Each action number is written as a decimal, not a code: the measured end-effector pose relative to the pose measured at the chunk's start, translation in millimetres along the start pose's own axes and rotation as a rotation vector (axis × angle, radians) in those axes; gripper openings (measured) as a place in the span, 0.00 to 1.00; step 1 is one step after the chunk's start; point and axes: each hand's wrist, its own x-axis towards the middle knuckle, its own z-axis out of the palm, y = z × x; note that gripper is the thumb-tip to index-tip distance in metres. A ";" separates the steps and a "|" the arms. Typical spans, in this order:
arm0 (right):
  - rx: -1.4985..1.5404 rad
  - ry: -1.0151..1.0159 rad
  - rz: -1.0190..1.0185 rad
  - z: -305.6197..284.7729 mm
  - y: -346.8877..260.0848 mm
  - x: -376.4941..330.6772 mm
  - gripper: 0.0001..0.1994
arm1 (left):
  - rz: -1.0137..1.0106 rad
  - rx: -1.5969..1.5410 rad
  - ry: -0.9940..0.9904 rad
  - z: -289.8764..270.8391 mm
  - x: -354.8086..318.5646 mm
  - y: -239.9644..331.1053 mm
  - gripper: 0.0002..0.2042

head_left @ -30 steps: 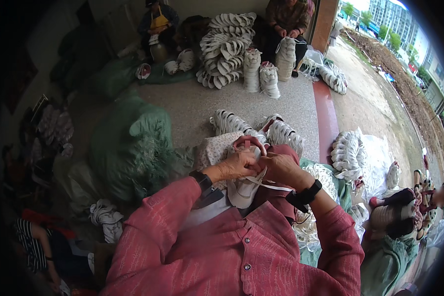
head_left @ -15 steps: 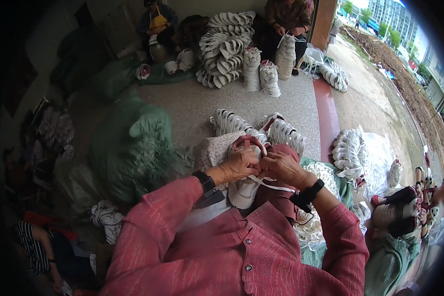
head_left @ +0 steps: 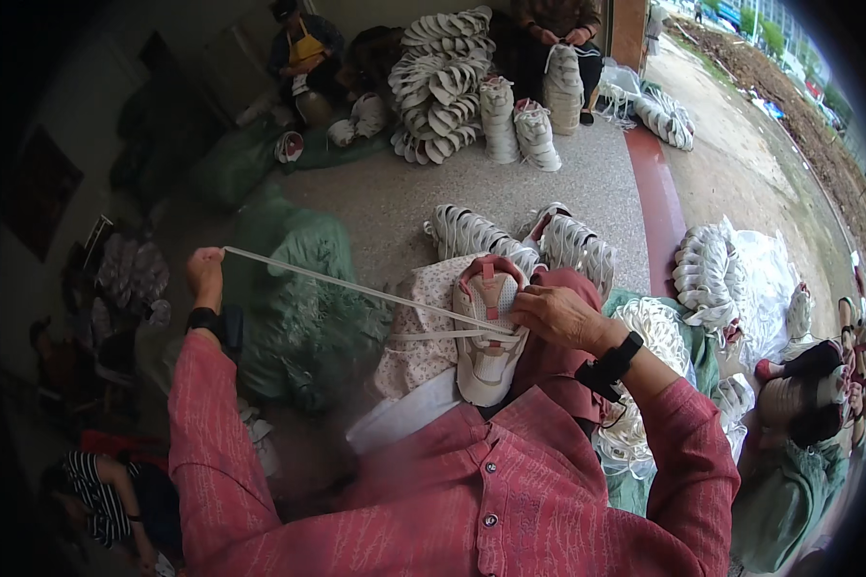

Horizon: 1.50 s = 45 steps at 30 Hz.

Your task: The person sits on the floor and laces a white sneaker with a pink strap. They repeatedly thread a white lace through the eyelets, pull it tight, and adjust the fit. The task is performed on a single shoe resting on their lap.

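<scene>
A white and pink shoe upper [head_left: 491,365] lies across my lap, toe toward me, with a reddish tongue and lining. From its lower eyelets a white shoelace [head_left: 342,283] runs taut up to the left. My left hand [head_left: 205,274], raised far out to the left, pinches the end of that lace. A second stretch of lace lies slack across the patterned cloth on my lap. At the upper's right edge, my right hand [head_left: 558,313] has its fingers closed on the side by the eyelets. Its fingertips are partly hidden.
Nested rows of shoe uppers [head_left: 476,240] lie just beyond my knees. A green sack [head_left: 298,308] stands at left. On the right are a bundle of white laces [head_left: 649,337] and more stacked uppers [head_left: 707,274]. Two people sit at the back among tall stacks; another is at lower left.
My left hand has moved from the shoe upper far out to the left, drawing the lace tight. The right hand has shifted slightly right and stays at the upper's edge.
</scene>
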 end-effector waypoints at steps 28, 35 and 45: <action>-0.288 -0.167 0.001 20.9 -9.1 37.1 0.12 | 0.897 -0.386 -1.265 105.4 -352.2 251.6 0.20; 0.190 0.139 0.344 48.3 -0.5 45.4 0.05 | 0.710 -0.506 -1.465 113.9 -350.6 239.1 0.20; 0.903 0.177 0.440 26.0 -35.1 44.7 0.06 | -1.134 -1.329 -1.464 88.3 -330.4 235.6 0.16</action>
